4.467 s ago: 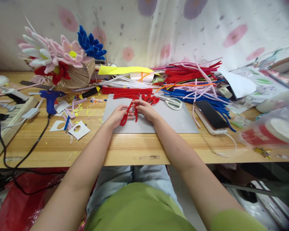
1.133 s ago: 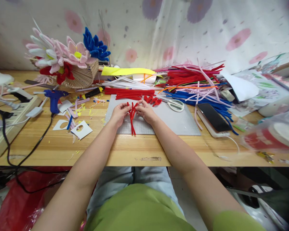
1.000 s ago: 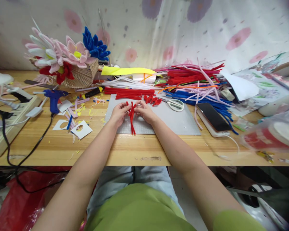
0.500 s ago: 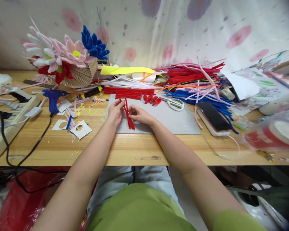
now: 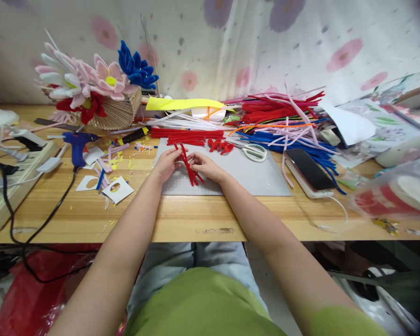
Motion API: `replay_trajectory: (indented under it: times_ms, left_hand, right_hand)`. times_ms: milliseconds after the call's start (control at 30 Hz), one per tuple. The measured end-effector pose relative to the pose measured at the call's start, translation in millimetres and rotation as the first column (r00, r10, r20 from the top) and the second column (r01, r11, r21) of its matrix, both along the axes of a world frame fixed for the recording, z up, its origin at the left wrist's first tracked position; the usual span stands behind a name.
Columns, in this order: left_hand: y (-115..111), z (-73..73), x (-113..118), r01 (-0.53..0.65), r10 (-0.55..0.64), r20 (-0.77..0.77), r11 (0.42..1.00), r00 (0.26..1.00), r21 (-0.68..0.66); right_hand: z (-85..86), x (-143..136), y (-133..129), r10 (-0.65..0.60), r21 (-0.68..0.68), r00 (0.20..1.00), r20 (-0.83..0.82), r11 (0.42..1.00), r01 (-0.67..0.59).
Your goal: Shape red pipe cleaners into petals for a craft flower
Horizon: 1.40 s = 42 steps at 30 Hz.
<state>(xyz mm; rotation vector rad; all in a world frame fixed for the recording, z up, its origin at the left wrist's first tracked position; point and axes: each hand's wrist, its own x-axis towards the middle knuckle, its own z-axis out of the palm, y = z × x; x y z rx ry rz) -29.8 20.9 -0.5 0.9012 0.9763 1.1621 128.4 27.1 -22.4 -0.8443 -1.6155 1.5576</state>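
Several red fuzzy stems (image 5: 192,171) cross one another between my two hands, above the grey mat (image 5: 245,179). My left hand (image 5: 167,164) is closed on them near their upper ends. From the right, my right hand (image 5: 203,165) holds the same stems with bent fingers near their middle. Just behind my hands lie a row of straight red stems (image 5: 187,135) and some small curled red pieces (image 5: 221,146). Scissors with pale handles (image 5: 255,152) rest at the mat's back edge.
A blue glue gun (image 5: 77,144), a power strip (image 5: 31,172) and cut white card (image 5: 118,189) are on the left. Fuzzy flowers (image 5: 108,79) stand behind. To the right are piled coloured stems (image 5: 280,109), a phone (image 5: 310,169) and a bagged cup (image 5: 399,193).
The lower ends of the red stems have spread apart and swung to the right. My right hand has shifted slightly right.
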Motion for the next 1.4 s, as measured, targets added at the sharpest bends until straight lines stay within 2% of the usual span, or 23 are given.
replay_trajectory:
  times_ms: [100, 167, 267, 400, 500, 567, 733, 1067, 1200, 1300, 1400]
  left_hand:
    - [-2, 0.9, -5, 0.045, -0.044, -0.061, 0.999, 0.997, 0.023]
    - [-2, -0.6, -5, 0.055, -0.048, -0.138, 0.998, 0.989, 0.043]
    - [-2, -4.4, -2, -0.007, 0.023, -0.207, 0.997, 0.978, 0.080]
    - [0, -7.2, -1, -0.145, 0.157, -0.123, 0.984, 0.980, 0.103]
    - [1, -5.8, -1, -0.191, 0.197, -0.075, 0.978, 0.978, 0.078]
    - [0, -3.7, -1, -0.208, 0.211, -0.064, 0.977, 0.975, 0.046]
    - [0, 0.1, 2, -0.294, 0.292, -0.049, 0.955, 0.955, -0.037]
    - [3, 2.3, 3, -0.390, 0.389, -0.040, 0.911, 0.921, -0.133]
    - [3, 3.4, 3, -0.420, 0.428, 0.018, 0.894, 0.904, -0.157]
    - [2, 3.9, 1, -0.411, 0.423, 0.053, 0.897, 0.904, -0.161]
    - [0, 5.8, -1, -0.372, 0.384, 0.061, 0.915, 0.921, -0.155]
  right_hand:
    - [1.5, 3, 0, -0.008, -0.003, 1.000, -0.021, 1.000, 0.008]
    - [3.3, 4, -1, 0.037, 0.033, 0.999, 0.003, 0.999, -0.037]
    - [6.5, 3, -3, 0.078, 0.057, 0.995, 0.060, 0.995, -0.081]
    - [7.8, -2, -5, 0.013, 0.119, 0.990, 0.142, 0.992, -0.030]
    - [5.1, -6, -7, -0.043, 0.241, 0.973, 0.229, 0.971, -0.013]
    - [3.2, -7, -7, -0.065, 0.276, 0.959, 0.277, 0.961, -0.014]
    - [3.4, -6, -5, -0.007, 0.277, 0.937, 0.349, 0.956, -0.096]
    - [8.4, -7, -8, 0.131, 0.219, 0.927, 0.350, 0.951, -0.217]
    - [6.0, -9, -8, 0.080, 0.283, 0.921, 0.382, 0.938, -0.199]
    - [4.6, -9, -7, 0.055, 0.300, 0.922, 0.382, 0.937, -0.180]
    - [3.1, -9, -7, -0.023, 0.345, 0.916, 0.399, 0.930, -0.127]
